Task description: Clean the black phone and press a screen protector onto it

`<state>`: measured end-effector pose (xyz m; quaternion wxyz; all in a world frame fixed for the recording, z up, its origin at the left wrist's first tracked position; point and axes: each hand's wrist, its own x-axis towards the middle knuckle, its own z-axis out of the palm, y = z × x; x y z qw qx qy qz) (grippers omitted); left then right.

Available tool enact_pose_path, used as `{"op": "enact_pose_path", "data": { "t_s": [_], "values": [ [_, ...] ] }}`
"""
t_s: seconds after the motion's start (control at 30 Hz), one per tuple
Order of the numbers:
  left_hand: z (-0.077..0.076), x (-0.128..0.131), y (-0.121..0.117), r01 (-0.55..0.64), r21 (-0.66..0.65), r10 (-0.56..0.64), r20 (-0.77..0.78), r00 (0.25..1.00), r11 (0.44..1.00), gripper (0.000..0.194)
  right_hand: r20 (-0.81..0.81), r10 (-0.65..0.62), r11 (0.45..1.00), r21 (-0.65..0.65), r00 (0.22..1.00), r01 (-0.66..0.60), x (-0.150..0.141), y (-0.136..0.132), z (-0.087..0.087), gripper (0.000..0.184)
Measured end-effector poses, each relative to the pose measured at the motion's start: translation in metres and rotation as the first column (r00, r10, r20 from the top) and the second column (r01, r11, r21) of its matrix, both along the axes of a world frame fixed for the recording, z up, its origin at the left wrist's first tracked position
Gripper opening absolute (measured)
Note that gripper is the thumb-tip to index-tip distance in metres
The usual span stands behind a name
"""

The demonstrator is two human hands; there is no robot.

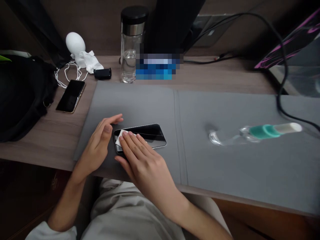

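Observation:
A smartphone (155, 133) lies screen up on the grey desk mat (212, 173). My right hand (142, 160) rests flat over its left part, fingers together, pressing a small white wipe (119, 136) against the screen. Most of the wipe is hidden under the fingers. Just left of the phone, my left hand (100, 143) is open and empty, its thumb and fingers apart. Whether it touches the phone's edge I cannot tell.
On the mat's right lies a blurred clear object with a green band (265, 131) and white end. Behind stand a water bottle (128, 66) and a white egg-shaped device (75, 43). A second phone (71, 96) and black bag (22, 93) lie left; a black cable (283, 66) hangs right.

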<state>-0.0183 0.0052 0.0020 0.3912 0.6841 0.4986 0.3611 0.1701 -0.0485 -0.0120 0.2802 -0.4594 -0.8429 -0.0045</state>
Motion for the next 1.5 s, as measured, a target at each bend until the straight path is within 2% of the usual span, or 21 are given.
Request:
{"op": "enact_pose_path", "data": {
  "t_s": [0.2, 0.53, 0.8, 0.9, 1.1, 1.17, 1.37, 1.5],
  "values": [
    [0.001, 0.002, -0.002, 0.008, 0.004, -0.008, 0.001, 1.000, 1.000, 0.061, 0.022, -0.014, 1.000, 0.023, 1.000, 0.014, 0.012, -0.023, 0.001, 0.044],
    [0.002, 0.001, -0.001, 0.014, -0.007, -0.014, -0.009, 1.000, 1.000, 0.057, 0.048, -0.045, 0.999, 0.030, 0.998, 0.044, 0.006, 0.017, 0.004, 0.042],
    [0.001, 0.001, -0.002, 0.018, 0.004, -0.018, -0.009, 1.000, 1.000, 0.062, 0.036, -0.079, 0.997, 0.029, 0.996, 0.078, 0.017, -0.018, 0.006, 0.039],
    [0.002, 0.002, -0.001, 0.021, 0.016, -0.020, -0.015, 1.000, 1.000, 0.062, 0.032, -0.079, 0.997, 0.024, 0.996, 0.078, 0.018, -0.014, 0.006, 0.038],
    [0.002, 0.002, -0.001, 0.008, 0.005, -0.008, -0.032, 0.999, 1.000, 0.064, 0.018, -0.092, 0.996, -0.011, 0.996, 0.093, 0.013, 0.013, 0.003, 0.040],
    [0.002, 0.001, 0.000, 0.008, 0.007, -0.008, -0.040, 0.999, 1.000, 0.064, 0.016, -0.096, 0.995, -0.012, 0.995, 0.096, 0.016, 0.010, 0.003, 0.041],
    [0.003, 0.002, -0.001, 0.034, 0.022, -0.033, -0.038, 0.999, 0.999, 0.057, 0.040, -0.101, 0.995, -0.004, 0.994, 0.101, 0.038, -0.021, 0.003, 0.043],
    [0.004, 0.003, -0.001, 0.078, 0.018, -0.076, -0.071, 0.995, 0.997, 0.052, 0.048, -0.104, 0.995, 0.003, 0.993, 0.104, 0.044, -0.011, 0.004, 0.041]
  ]
}}
